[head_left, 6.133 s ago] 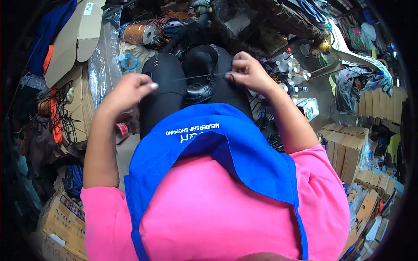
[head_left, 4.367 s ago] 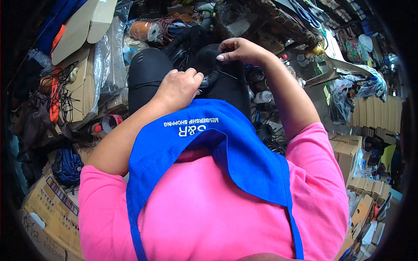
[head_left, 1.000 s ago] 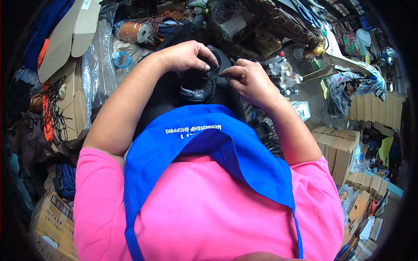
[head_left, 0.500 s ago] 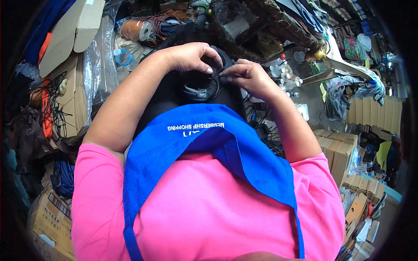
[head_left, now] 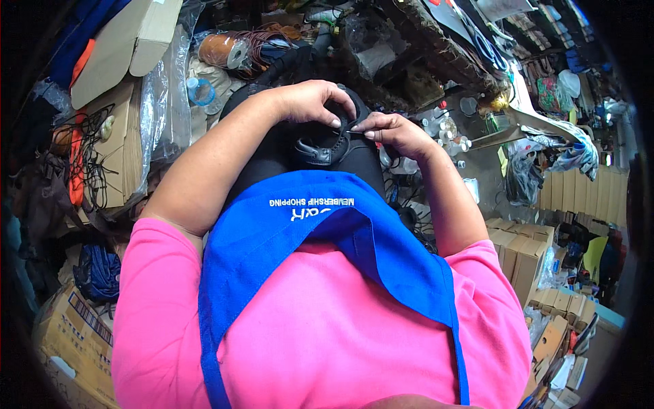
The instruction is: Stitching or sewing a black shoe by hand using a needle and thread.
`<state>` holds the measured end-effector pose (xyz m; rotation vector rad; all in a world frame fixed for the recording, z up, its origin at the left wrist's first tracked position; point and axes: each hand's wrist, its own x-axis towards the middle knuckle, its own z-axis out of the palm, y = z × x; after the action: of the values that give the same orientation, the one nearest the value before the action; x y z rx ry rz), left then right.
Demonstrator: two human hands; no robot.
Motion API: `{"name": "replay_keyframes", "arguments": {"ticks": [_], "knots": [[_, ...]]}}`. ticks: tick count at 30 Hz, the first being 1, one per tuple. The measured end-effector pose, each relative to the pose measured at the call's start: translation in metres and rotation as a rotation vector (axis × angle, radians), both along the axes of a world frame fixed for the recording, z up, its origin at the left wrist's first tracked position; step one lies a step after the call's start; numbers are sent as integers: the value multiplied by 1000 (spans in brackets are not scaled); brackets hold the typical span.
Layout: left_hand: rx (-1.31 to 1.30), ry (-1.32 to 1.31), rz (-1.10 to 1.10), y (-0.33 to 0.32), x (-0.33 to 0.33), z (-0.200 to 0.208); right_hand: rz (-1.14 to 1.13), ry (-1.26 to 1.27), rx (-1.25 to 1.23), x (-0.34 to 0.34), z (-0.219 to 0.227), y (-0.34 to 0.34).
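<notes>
A black leather shoe (head_left: 319,151) rests on my dark-clothed lap, its rounded end towards my blue apron (head_left: 300,225). My left hand (head_left: 315,103) curves over the shoe's far left edge, thumb and forefinger closed on the dark material there. From the right, my right hand (head_left: 398,133) pinches thumb against fingers at the shoe's right edge. A thin light line shows at those fingertips; it is too small to name. The two hands' fingertips are close together but apart. Black on black hides much of the shoe's outline.
An orange thread spool (head_left: 223,50) lies beyond my left arm, near a clear bottle (head_left: 200,91). Flattened cardboard (head_left: 126,54) leans at the left. Several small bottles (head_left: 446,129) stand beyond my right hand. Stacked cardboard boxes (head_left: 521,249) stand at the right.
Both hands and the shoe sit slightly lower in the picture as the whole view has shifted. My right fingers have moved closer together at the shoe's edge, and a thin light line now shows there.
</notes>
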<state>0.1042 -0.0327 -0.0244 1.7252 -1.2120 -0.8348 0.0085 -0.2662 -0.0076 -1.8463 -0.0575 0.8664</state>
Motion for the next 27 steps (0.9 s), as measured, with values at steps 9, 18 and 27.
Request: {"name": "replay_keyframes", "arguments": {"ticks": [9,18,27], "knots": [[-22,-87,109,1,-9,-4,-64,-199,120,-8,-18,11],[-7,-448,530,24,-31,4,5,-916,-441,-31,10,43],[-6,-433,544,53,-67,19,-29,-1057,-620,-63,0,61]]}}
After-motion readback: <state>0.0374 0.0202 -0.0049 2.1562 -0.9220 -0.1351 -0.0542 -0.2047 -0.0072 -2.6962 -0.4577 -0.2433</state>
